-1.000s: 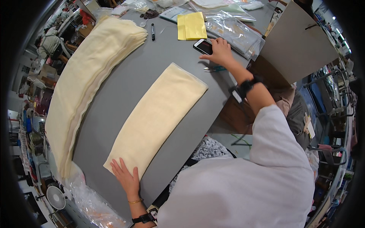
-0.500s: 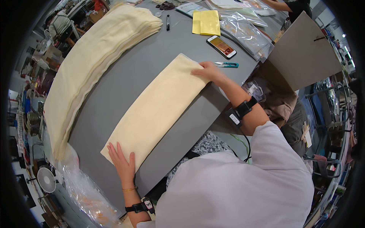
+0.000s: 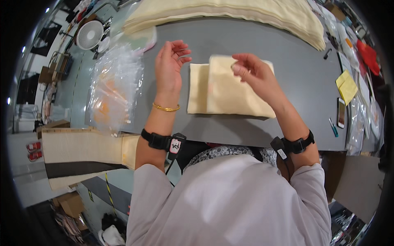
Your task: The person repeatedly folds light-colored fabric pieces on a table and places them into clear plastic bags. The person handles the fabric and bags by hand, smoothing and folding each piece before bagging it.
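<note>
A cream cloth (image 3: 236,96) lies folded over on the table before me, its upper layer reaching partway across the lower one and leaving a strip of the lower layer (image 3: 198,88) bare on the left. Above the upper layer hovers my right hand (image 3: 256,76), fingers loosely bent and thumb apart, with nothing visible in it. My left hand (image 3: 169,67) is raised to the left of the cloth, touching nothing, its fingers loosely curled and spread. A gold bangle (image 3: 166,108) circles the left wrist. Both forearms wear black straps.
A thick stack of cream cloth (image 3: 234,10) spans the table's far side. Clear plastic bags (image 3: 113,90) lie at the left edge. On the right are a phone (image 3: 340,112), teal thread snips (image 3: 333,127), yellow paper (image 3: 347,87) and a black marker (image 3: 327,53). A fan (image 3: 90,35) stands far left.
The long flat cloth is now folded into a shorter piece. Both hands have lifted off it. My view has turned left, bringing the plastic bags and fan further into sight.
</note>
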Available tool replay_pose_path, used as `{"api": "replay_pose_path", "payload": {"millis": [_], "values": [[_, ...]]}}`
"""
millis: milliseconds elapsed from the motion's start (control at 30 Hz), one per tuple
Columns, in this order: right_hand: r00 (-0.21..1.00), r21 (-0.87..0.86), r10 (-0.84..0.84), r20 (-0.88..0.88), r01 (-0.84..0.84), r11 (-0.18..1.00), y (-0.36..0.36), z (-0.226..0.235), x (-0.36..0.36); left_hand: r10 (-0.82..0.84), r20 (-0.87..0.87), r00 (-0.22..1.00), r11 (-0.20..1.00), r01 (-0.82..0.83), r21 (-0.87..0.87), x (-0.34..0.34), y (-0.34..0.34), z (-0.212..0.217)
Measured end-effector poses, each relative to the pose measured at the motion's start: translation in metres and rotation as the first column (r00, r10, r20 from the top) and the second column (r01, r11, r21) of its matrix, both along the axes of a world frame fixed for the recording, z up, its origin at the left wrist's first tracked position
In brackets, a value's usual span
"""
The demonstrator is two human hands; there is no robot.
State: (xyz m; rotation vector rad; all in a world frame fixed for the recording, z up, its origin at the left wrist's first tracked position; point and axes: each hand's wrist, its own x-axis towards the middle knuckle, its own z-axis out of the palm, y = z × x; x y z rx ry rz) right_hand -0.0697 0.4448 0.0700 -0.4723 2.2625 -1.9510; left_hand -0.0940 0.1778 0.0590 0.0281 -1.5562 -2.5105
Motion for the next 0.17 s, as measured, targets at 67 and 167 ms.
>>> {"api": "replay_pose_path", "payload": {"millis": [67,167], "values": [[1.000,-0.020,-0.013,-0.013,0.012,1.000,0.005,0.037,-0.006,0.022,-0.053,0.998,0.992,-0.028,-0.123,0.022,-0.011,0.022],[0.885,-0.088,0.007,-0.466,-0.055,0.995,0.024,0.131,0.024,0.070,-0.174,0.982,0.913,-0.133,-0.385,0.081,-0.043,0.056]]}}
